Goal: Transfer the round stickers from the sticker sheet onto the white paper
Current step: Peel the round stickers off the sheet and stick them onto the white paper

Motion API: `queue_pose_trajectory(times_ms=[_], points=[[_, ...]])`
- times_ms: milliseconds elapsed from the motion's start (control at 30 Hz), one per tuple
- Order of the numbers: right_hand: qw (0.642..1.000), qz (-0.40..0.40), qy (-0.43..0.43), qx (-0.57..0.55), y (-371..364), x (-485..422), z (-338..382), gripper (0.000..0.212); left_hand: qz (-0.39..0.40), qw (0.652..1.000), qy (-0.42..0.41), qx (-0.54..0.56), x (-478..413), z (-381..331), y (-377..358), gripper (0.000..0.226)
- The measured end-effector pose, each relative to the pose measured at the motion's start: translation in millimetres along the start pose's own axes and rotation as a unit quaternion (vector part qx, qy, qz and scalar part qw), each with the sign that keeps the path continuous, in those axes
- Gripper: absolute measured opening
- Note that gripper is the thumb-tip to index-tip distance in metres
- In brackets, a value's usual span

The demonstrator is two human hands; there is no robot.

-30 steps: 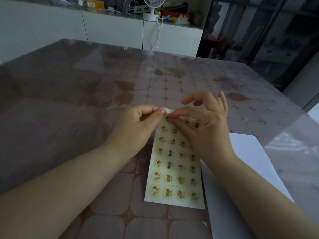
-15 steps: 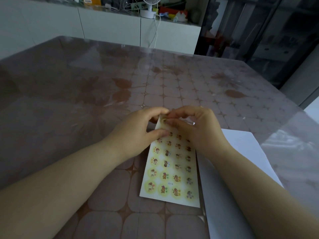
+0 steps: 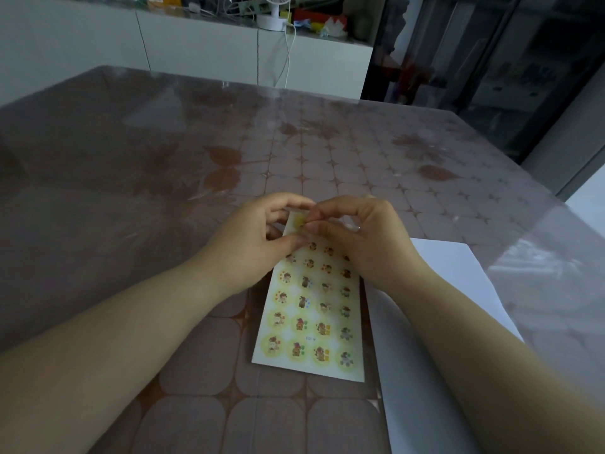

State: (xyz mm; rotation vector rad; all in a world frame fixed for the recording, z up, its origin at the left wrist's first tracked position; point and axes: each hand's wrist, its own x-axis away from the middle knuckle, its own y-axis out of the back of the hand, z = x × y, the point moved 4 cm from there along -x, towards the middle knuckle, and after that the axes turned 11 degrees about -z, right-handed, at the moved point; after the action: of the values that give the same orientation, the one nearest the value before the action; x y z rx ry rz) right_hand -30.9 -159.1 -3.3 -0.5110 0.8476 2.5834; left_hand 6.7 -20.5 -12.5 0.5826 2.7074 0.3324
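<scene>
Filling most of the view, a brown patterned table (image 3: 163,191) under a glossy clear cover. On its right part, lying flat, a white paper (image 3: 458,290). Just left of that paper, edge beside edge, a sticker sheet (image 3: 314,322) with rows of small cartoon rounds, near end flat on the table. At the far end, the left hand (image 3: 258,244), thumb and fingers curled, pinching the sheet's top edge. Opposite, the right hand (image 3: 363,237), thumb and forefinger pinched on what looks like a yellowish round sticker (image 3: 298,221) at the top corner. Possibly part-peeled, but too hidden by fingertips to confirm.
</scene>
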Motion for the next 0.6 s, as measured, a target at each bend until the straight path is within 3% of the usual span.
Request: queue_pose_trajectory(times_ms=[133,267,400,500,600], points=[[1.0,-0.011,0.009,-0.014,2,1,2,0.023,-0.002,0.999,-0.013,-0.047,0,1,-1,0.042],[0.999,-0.031,0.009,-0.011,4,-1,3,0.017,-0.001,0.997,-0.016,-0.08,1,2,-2,0.043],[0.992,-0.078,-0.081,-0.05,39,-8,12,0.006,0.002,0.992,-0.008,-0.122,1,4,-3,0.05],[0.988,-0.015,-0.138,0.073,81,-16,15,0.01,-0.006,0.99,-0.004,-0.144,1,3,-1,0.058],[0.96,0.073,-0.166,0.215,98,-18,9,0.01,-0.02,0.989,-0.014,-0.148,1,1,0,0.058]])
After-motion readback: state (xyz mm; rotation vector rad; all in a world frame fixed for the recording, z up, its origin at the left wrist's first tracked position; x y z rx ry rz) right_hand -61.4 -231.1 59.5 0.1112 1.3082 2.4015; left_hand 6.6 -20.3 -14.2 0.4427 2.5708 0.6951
